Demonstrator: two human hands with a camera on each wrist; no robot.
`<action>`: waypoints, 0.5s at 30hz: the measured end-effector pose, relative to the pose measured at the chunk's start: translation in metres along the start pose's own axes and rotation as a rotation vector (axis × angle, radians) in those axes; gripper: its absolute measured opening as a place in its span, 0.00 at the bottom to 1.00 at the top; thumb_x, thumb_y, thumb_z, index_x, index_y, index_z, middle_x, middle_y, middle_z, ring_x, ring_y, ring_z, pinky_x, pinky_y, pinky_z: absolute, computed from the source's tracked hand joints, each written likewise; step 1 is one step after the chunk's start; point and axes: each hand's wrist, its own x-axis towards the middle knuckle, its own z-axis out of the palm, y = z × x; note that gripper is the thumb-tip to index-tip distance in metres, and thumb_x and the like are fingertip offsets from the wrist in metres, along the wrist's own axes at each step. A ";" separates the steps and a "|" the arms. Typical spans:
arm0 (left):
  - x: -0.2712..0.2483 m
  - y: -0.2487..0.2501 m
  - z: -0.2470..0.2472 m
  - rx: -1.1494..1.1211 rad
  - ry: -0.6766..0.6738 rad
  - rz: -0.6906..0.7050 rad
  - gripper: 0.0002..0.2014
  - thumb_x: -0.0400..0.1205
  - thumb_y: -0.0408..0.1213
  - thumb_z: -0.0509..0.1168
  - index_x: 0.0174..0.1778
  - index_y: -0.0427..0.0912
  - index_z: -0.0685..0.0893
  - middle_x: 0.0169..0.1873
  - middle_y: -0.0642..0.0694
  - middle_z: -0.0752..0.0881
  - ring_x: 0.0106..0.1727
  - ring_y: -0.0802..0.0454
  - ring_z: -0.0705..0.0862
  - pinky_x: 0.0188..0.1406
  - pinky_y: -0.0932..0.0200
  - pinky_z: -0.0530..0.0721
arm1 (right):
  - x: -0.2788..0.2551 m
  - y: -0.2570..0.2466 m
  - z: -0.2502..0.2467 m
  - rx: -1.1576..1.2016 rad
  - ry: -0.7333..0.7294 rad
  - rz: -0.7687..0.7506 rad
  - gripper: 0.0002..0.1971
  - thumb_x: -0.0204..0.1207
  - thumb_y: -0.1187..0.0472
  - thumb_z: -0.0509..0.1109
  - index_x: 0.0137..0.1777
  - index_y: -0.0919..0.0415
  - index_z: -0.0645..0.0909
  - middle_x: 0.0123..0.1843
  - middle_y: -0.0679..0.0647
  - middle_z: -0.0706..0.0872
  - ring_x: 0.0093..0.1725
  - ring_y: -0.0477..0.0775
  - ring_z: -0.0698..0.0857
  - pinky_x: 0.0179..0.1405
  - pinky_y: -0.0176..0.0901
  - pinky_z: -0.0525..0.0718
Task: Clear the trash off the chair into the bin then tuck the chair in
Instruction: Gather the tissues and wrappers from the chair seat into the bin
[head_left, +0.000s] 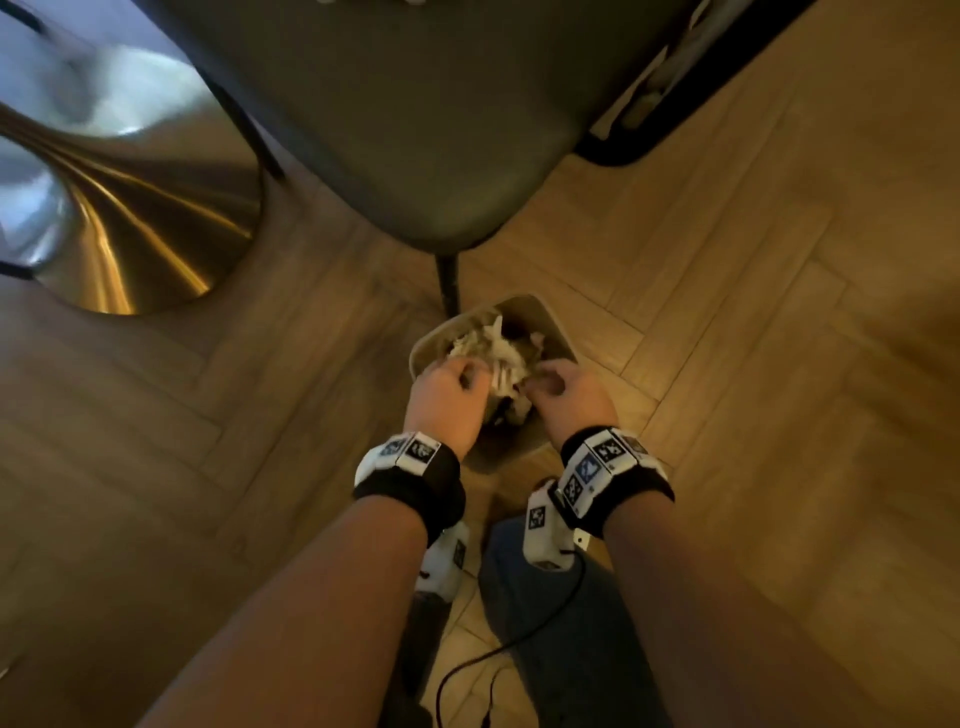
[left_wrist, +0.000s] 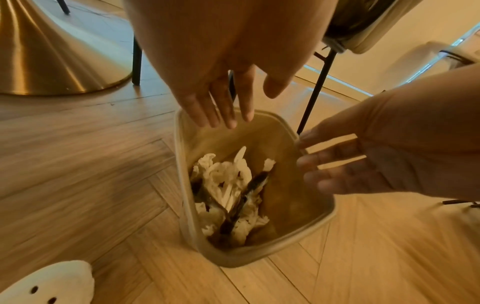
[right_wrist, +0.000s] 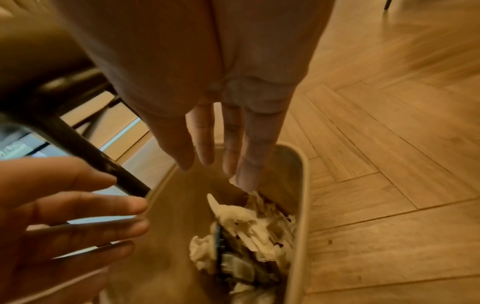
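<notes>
A beige bin (head_left: 557, 332) stands on the wood floor just in front of the grey chair seat (head_left: 415, 130), beside its black front leg (head_left: 448, 283). Crumpled white paper and dark wrappers, the trash (left_wrist: 228, 185), lie inside the bin (left_wrist: 182, 164). My left hand (left_wrist: 221, 115) hovers over the bin's far-left rim, fingers straight and empty. My right hand (left_wrist: 309, 164) hovers over the right rim, fingers spread, holding nothing. In the right wrist view the right hand (right_wrist: 221, 164) hangs above the trash (right_wrist: 254, 230), with the left hand (right_wrist: 124, 216) spread beside it. The visible part of the chair seat is bare.
A gold cone-shaped table base (head_left: 130, 208) stands to the left of the chair. Another dark-framed piece of furniture (head_left: 649, 104) is at the upper right. My legs and a black cable (head_left: 493, 660) are below the bin; a white shoe (left_wrist: 52, 283) shows.
</notes>
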 end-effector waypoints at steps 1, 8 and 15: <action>-0.011 0.010 -0.011 -0.009 0.011 0.007 0.15 0.87 0.50 0.59 0.62 0.50 0.86 0.55 0.48 0.86 0.54 0.51 0.85 0.54 0.55 0.82 | -0.010 -0.006 -0.009 0.041 -0.007 0.008 0.17 0.75 0.48 0.70 0.64 0.47 0.81 0.55 0.48 0.89 0.57 0.52 0.87 0.57 0.51 0.86; -0.064 0.092 -0.102 -0.057 0.182 0.124 0.12 0.86 0.45 0.63 0.60 0.47 0.87 0.53 0.49 0.86 0.54 0.52 0.85 0.56 0.54 0.83 | -0.068 -0.092 -0.094 0.151 -0.054 -0.081 0.10 0.77 0.47 0.69 0.55 0.47 0.85 0.49 0.44 0.88 0.51 0.47 0.85 0.49 0.41 0.82; -0.020 0.179 -0.181 0.045 0.339 0.277 0.16 0.84 0.44 0.65 0.68 0.49 0.80 0.63 0.47 0.76 0.63 0.47 0.79 0.60 0.57 0.79 | -0.047 -0.210 -0.159 0.218 0.030 -0.227 0.07 0.77 0.53 0.71 0.53 0.52 0.85 0.46 0.47 0.88 0.49 0.47 0.86 0.47 0.36 0.81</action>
